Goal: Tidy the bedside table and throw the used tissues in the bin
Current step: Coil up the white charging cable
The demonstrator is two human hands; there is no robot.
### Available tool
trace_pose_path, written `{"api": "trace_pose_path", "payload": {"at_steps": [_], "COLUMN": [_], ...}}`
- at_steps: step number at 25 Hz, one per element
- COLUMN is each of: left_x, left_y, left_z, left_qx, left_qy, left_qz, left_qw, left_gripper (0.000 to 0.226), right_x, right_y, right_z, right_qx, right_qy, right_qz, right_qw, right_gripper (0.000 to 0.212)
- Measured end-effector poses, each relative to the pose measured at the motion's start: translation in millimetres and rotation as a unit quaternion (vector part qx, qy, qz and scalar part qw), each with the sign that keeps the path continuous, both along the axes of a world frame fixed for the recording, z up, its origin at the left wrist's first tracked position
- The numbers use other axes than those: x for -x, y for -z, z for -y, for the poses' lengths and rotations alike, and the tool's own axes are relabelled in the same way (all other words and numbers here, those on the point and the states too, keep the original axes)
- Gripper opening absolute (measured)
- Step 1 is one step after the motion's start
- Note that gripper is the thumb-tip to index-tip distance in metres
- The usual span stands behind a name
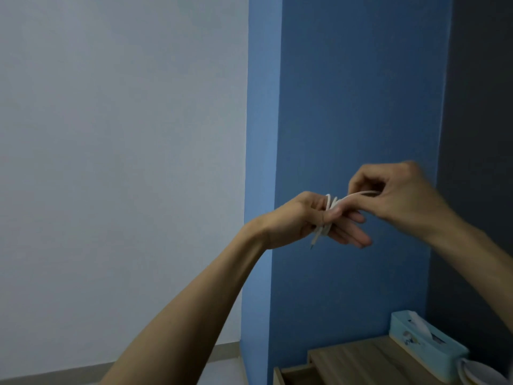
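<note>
A white cable (331, 202) is sitting in several loops around the fingers of the left hand (305, 220), raised in the air in front of the blue wall (347, 107), well above the bedside table (369, 359). The left thumb is pressing the loops against the fingers, which are pointing to the right and lying fairly straight. One short end of the cable, with a small plug, is hanging down below that hand. A single strand is running from the loops up and to the right into the right hand (399, 193), which is pinching it between thumb and curled fingers; this hand is slightly blurred.

The bedside table is showing only in the lower right corner: a light wooden top with its drawer (294, 376) standing open towards the camera. A pale turquoise tissue box (424, 345) is resting on the top at the back right, a white tissue sticking out of its slot. Just beside the box, at the frame's edge, a white round object (477, 373) is lying, too cropped to identify. A pale grey wall (125, 134) is filling the left side, and a dark panel (483, 107) is bordering the right.
</note>
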State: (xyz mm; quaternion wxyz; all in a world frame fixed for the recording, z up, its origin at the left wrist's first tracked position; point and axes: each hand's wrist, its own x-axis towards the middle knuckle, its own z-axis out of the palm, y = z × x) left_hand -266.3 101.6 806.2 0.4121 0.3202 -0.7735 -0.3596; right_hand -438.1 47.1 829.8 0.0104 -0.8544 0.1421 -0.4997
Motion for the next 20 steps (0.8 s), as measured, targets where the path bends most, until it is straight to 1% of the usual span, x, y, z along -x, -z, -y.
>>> {"api": "trace_pose_path", "payload": {"at_steps": [1,3,5,6,9,11,12,13,15,17,20], "left_x": [2,6,10,11,19,25,28,31,35,35,33], "left_y": [0,1,3,3,3,4,5,6,6,5,3], "left_z": [-3,-5,-6,-5,-4,0,3,6,13,18,23], "left_qx": [-0.005,-0.017,-0.030,-0.034,-0.061,-0.058,-0.046,-0.033,-0.004,0.023,0.061], "left_qy": [0.004,0.006,0.023,0.036,0.093,0.126,0.131,0.125,0.084,0.038,-0.002], "left_qz": [-0.004,-0.029,-0.081,-0.115,-0.228,-0.289,-0.313,-0.329,-0.343,-0.325,-0.270], "left_qw": [1.000,0.999,0.996,0.992,0.967,0.947,0.940,0.935,0.936,0.945,0.961], "left_gripper": [0.030,0.028,0.027,0.028,0.036,0.033,0.029,0.024,0.021,0.022,0.025], "right_x": [0,-3,-8,-10,-16,-20,-22,-22,-16,-6,12], "right_y": [0,1,4,7,27,41,46,50,52,51,49], "right_z": [2,9,20,23,29,27,24,19,12,4,-10], "right_qx": [-0.038,-0.123,-0.188,-0.213,-0.278,-0.331,-0.343,-0.344,-0.313,-0.258,-0.196], "right_qy": [-0.041,-0.126,-0.171,-0.178,-0.164,-0.151,-0.147,-0.144,-0.123,-0.072,0.010], "right_qz": [0.021,0.044,0.063,0.081,0.121,0.122,0.122,0.118,0.082,0.011,-0.102], "right_qw": [0.998,0.983,0.965,0.957,0.939,0.924,0.920,0.920,0.938,0.964,0.975], "right_gripper": [0.025,0.026,0.017,0.012,0.023,0.021,0.026,0.033,0.039,0.038,0.031]}}
